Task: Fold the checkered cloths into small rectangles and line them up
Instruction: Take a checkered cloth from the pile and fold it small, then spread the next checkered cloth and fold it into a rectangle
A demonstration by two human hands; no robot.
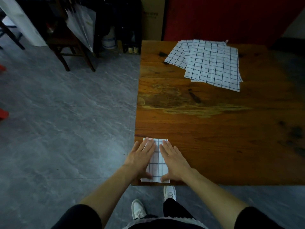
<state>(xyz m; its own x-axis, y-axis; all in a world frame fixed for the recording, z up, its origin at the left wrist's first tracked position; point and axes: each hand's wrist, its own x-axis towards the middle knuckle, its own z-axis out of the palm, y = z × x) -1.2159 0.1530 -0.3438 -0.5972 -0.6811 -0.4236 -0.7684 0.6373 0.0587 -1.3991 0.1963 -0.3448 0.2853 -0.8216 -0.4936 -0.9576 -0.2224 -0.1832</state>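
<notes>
**Hands pressing one folded cloth at the counter corner**

Hands, two of them, are lying flat on one folded checkered cloth [156, 160] at the near left corner of the wooden counter [214, 129]. Left hand [141, 158] is pressing its left side and right hand [173, 160] its right side, fingers straight and gripping nothing. Unfolded checkered cloths [211, 63] are lying overlapped at the far side, well apart; at least two are showing, the exact count I cannot tell.
</notes>
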